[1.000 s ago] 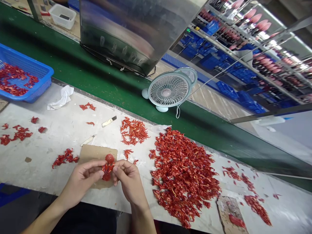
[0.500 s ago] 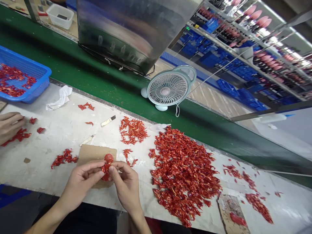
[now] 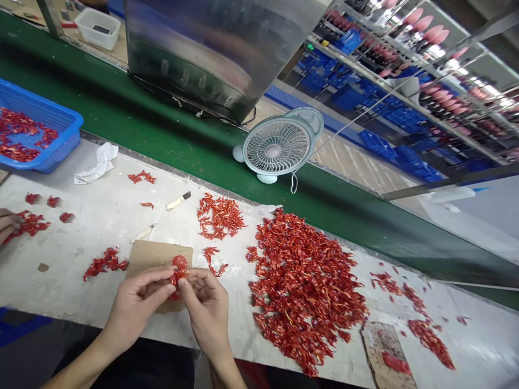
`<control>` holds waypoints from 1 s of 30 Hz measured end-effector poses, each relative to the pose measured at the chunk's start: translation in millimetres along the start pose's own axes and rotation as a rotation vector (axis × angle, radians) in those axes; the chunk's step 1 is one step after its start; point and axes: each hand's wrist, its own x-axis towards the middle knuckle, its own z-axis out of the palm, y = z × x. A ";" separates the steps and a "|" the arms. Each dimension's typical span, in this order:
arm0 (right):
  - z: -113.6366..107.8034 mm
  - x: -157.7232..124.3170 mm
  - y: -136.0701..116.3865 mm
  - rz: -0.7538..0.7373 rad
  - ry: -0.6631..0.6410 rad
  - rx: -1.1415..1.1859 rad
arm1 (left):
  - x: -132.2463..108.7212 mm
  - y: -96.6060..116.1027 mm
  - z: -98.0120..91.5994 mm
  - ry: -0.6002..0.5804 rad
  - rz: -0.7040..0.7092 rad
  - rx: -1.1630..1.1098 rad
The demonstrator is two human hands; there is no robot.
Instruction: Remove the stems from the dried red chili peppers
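Note:
Between the fingertips of my left hand [image 3: 138,300] and my right hand [image 3: 205,302] is a small glossy red piece [image 3: 175,277], its exact kind unclear. Both hands pinch it, fingers closed, over a brown cardboard sheet [image 3: 141,258]. Red round patches show on the cardboard just above and below the piece, partly hidden by my fingers. Left of the cardboard lies a cluster of red pieces [image 3: 106,262]. Above it are a pale-handled knife [image 3: 144,233] and a flat-bladed tool [image 3: 178,201]. A small pile of slender red pieces [image 3: 221,217] sits beyond my right hand.
A large heap of red pieces [image 3: 306,292] covers the table to the right, with a stained cardboard [image 3: 387,354] past it. A fan [image 3: 278,148] stands on the green belt. A blue basket [image 3: 60,146] is at left, near another person's hand [image 3: 7,222].
The other person's hand at left has drawn back toward the edge, uncovering another red piece on the table. My hands keep their pinch on the small red piece, nearly in place.

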 end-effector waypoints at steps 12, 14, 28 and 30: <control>-45.3 -0.6 11.8 -0.070 0.102 -0.138 | 0.2 15.9 -16.5 -0.120 0.253 0.546; -74.0 0.1 9.2 -0.117 0.256 -0.236 | 3.7 23.8 -39.9 0.037 0.337 0.753; -186.7 3.0 -12.4 -0.119 0.816 -1.086 | 36.7 33.0 -116.8 0.171 0.065 1.184; -160.9 -0.7 -3.9 -0.135 0.506 -1.022 | 33.2 34.8 -114.9 0.284 0.079 1.090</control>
